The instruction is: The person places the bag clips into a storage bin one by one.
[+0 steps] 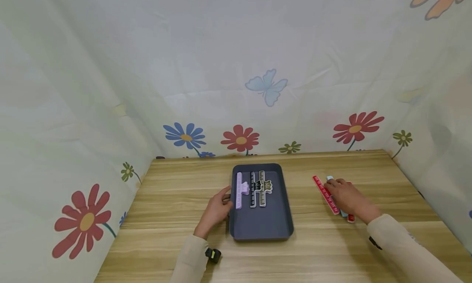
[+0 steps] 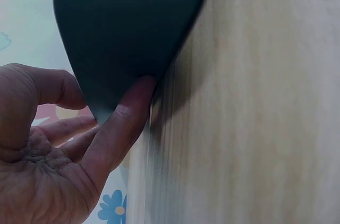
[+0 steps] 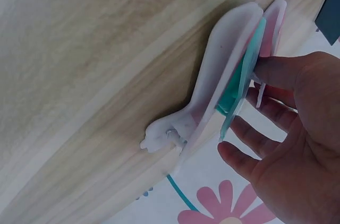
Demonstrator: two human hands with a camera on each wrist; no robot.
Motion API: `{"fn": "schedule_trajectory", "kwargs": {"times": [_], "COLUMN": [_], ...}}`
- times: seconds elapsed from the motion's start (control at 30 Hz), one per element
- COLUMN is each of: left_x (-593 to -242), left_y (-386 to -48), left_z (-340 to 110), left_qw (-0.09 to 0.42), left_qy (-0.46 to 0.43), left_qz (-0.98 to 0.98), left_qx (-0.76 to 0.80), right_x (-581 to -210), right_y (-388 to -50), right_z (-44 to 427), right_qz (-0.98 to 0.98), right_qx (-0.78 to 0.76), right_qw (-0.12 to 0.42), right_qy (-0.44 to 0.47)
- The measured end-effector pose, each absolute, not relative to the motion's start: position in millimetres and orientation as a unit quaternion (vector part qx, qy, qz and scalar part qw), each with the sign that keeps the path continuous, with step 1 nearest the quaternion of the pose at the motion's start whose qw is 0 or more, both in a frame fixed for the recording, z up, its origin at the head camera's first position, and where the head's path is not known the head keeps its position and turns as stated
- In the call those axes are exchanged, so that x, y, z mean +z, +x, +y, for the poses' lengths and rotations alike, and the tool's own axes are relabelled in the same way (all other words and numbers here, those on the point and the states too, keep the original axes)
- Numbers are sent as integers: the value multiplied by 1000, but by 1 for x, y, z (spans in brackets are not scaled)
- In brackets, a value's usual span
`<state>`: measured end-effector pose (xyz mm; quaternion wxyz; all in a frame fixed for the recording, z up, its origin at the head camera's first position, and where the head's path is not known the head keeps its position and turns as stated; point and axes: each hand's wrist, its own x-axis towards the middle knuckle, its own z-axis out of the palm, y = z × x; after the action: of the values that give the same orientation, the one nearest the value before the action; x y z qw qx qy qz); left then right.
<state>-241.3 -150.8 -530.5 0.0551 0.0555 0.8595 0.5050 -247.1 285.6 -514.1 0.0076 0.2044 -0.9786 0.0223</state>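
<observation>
Apparently, the right hand pinches the blue-green clip right of the tray, between red clips, while the left hand grips the tray's left side. A careless lift could drag a red clip along, since they lie so close.

**Tray in the middle, loose clips to the right**

On the table, short of the curtain on the far side. In the tray, towards its far end: three clips, side by side from left to right. Against the left wall: left hand. Right of the tray, well apart: left loose clip, then middle loose clip and right loose clip, both partly under the right hand.
</observation>
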Motion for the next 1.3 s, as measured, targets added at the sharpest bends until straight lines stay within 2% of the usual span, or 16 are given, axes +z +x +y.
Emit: {"fn": "schedule_trajectory", "kwargs": {"times": [0.37,0.8,1.3], "left_x": [-530,-528,-527], "left_y": [-242,-242,-242], "left_z": [-151,-150,-147], "left_qw": [55,56,37], "left_qy": [59,60,63], "left_qz": [860,856,871], "left_qx": [504,511,485], "right_x": [-515,-517,-502], "right_y": [-248,-247,-238], "right_z": [287,285,278], "right_qz": [-973,-972,-970], "right_qx": [1,42,48], "right_qw": [36,35,61], "right_qy": [229,227,229]}}
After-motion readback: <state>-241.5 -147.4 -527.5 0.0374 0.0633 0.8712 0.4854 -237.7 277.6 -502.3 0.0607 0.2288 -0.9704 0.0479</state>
